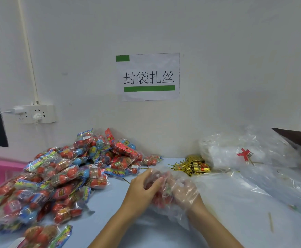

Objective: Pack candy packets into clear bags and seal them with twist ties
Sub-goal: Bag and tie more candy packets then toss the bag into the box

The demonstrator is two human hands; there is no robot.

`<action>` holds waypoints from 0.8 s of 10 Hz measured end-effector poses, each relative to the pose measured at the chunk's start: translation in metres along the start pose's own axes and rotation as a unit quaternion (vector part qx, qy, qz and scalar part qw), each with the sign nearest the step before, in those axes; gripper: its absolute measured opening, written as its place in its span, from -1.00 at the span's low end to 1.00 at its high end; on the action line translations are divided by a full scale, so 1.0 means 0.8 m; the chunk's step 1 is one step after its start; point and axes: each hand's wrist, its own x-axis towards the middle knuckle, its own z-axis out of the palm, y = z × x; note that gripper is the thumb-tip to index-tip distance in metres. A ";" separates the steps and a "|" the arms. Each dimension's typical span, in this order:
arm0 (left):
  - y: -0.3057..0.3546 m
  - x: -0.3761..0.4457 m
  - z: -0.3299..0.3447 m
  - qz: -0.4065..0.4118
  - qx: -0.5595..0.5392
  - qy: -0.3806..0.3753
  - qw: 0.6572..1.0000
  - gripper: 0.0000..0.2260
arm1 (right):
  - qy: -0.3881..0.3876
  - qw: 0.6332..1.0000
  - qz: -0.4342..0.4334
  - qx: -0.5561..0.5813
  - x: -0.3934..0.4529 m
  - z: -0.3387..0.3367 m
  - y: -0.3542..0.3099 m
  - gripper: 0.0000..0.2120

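Clear bag [165, 199] of red candy packets gripped between left hand [142, 192] and right hand [185, 192], fingers curled round it, long axis unclear.

A white paper sign [148, 76] on the wall reads "封袋扎丝", framed by green bars. It hangs well above both hands' grip. Print on the candy packets [60, 176] is too blurred to read.

Bare blue table [146, 230] is lying open at six o'clock, between and below the forearms. A sprawling heap of candy packets [60, 176] is blocking everything from seven to eleven o'clock. At one o'clock, gold twist ties [194, 165] are cluttering the far edge beside the wall. Loose clear bags [253, 167] are crowding two to four o'clock, leaving a narrow lane at twelve.
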 end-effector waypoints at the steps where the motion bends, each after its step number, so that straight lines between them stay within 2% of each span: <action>1: -0.005 0.003 -0.001 -0.040 -0.031 0.041 0.998 -0.89 | -0.255 0.888 0.222 0.311 0.018 -0.024 -0.029 -0.78; 2: -0.014 0.006 -0.004 -0.099 -0.046 0.116 0.987 -0.88 | -0.246 0.879 0.223 0.343 0.022 -0.039 -0.038 -0.71; 3: -0.026 0.010 -0.010 -0.133 -0.019 0.193 0.972 -0.85 | -0.275 0.912 0.182 0.243 0.023 -0.041 -0.037 -0.72; 4: -0.034 0.012 -0.017 -0.173 -0.036 0.258 0.950 -0.86 | -0.210 0.905 0.252 0.271 0.035 -0.048 -0.035 -0.67; 5: -0.036 0.012 -0.022 -0.209 -0.081 0.303 0.926 -0.83 | -0.125 0.915 0.274 0.268 0.039 -0.053 -0.035 -0.71; 6: -0.042 0.014 -0.023 -0.238 -0.103 0.314 0.913 -0.86 | -0.099 0.945 0.263 0.168 0.036 -0.056 -0.029 -0.75; 7: -0.044 0.016 -0.023 -0.250 -0.109 0.318 0.908 -0.82 | -0.168 0.936 0.296 0.086 0.033 -0.054 -0.024 -0.71; 8: -0.043 0.016 -0.023 -0.252 -0.113 0.319 0.907 -0.82 | -0.253 0.908 0.331 0.052 0.030 -0.047 -0.022 -0.51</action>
